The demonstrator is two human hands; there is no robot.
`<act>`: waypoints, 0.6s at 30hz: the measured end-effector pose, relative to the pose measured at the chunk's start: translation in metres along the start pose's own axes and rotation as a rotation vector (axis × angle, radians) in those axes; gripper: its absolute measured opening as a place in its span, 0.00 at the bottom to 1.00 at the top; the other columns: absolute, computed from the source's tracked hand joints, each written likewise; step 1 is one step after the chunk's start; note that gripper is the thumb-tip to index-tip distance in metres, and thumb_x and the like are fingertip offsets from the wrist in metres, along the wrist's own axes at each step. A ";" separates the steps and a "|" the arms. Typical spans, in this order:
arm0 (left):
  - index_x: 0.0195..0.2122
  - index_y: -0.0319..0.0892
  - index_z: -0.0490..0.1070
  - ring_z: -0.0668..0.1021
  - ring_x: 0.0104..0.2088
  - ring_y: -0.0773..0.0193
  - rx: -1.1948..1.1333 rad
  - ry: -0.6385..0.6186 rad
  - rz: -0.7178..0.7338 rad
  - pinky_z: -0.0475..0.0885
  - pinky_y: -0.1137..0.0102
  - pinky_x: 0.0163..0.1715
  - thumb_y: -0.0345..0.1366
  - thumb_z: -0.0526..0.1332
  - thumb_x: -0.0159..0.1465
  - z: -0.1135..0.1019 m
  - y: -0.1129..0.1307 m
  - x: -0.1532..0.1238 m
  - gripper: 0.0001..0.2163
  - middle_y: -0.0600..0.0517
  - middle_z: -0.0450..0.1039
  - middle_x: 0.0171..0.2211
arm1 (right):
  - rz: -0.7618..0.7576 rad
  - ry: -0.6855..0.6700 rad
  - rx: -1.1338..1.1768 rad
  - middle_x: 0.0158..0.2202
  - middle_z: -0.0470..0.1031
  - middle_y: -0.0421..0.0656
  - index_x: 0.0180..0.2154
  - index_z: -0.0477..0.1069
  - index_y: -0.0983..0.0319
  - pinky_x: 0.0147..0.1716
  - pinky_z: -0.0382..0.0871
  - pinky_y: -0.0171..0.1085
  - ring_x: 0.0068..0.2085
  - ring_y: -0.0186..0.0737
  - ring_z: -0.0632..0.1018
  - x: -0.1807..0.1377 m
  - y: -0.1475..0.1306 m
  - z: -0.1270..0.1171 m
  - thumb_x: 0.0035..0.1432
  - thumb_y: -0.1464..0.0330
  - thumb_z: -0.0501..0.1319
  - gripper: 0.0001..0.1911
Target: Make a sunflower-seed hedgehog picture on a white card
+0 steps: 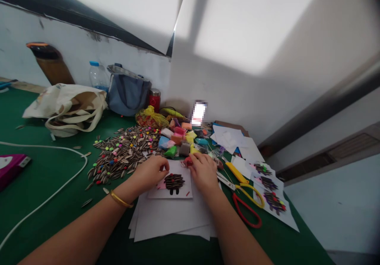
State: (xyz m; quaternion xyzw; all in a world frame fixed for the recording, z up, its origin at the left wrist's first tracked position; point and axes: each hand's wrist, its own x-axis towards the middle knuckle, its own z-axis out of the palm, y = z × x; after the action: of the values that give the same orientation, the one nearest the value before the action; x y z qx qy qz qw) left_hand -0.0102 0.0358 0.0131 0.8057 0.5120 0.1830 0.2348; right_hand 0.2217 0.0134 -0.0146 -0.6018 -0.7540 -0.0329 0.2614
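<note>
On a stack of white paper (175, 217) lies a small white card (157, 195). It carries a hedgehog figure (174, 182) with a pink face, black feet and a body of striped sunflower seeds, with a red dot on top. My left hand (150, 173) is at the card's left side, thumb and fingertips pinched together; anything between them is too small to name. At the card's upper right corner my right hand (204, 172) has its fingers bent around a packet of red modelling clay (187, 162). A small red strip (188, 193) lies at the card's lower right.
Sunflower seeds mixed with coloured balls (121, 154) spread left of the card. Coloured clay packets (184, 149) sit behind it. Scissors (249, 195), a yellow cutter (236, 172) and finished seed cards (274, 201) lie right. Bags (127, 94), a phone (198, 112) and a white cable (59, 191) surround these.
</note>
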 end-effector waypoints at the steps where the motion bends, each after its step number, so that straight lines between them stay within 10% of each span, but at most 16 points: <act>1: 0.30 0.45 0.76 0.75 0.34 0.60 -0.019 0.021 0.000 0.65 0.69 0.33 0.32 0.60 0.57 0.000 0.000 0.000 0.05 0.51 0.74 0.32 | -0.002 -0.013 -0.021 0.52 0.73 0.48 0.55 0.71 0.53 0.51 0.56 0.52 0.54 0.54 0.66 0.001 0.000 0.003 0.60 0.70 0.63 0.21; 18: 0.39 0.44 0.71 0.77 0.38 0.61 -0.525 0.190 0.094 0.72 0.67 0.40 0.40 0.58 0.64 0.011 0.021 -0.011 0.07 0.51 0.75 0.36 | -0.078 0.103 0.394 0.42 0.75 0.46 0.47 0.70 0.59 0.47 0.65 0.44 0.45 0.47 0.73 -0.007 -0.026 -0.006 0.60 0.67 0.62 0.13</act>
State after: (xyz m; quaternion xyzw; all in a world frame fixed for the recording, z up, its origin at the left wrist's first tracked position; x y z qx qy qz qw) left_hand 0.0072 0.0162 0.0157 0.7194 0.4289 0.3948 0.3777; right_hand 0.2006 -0.0018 -0.0056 -0.5070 -0.7542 0.0742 0.4107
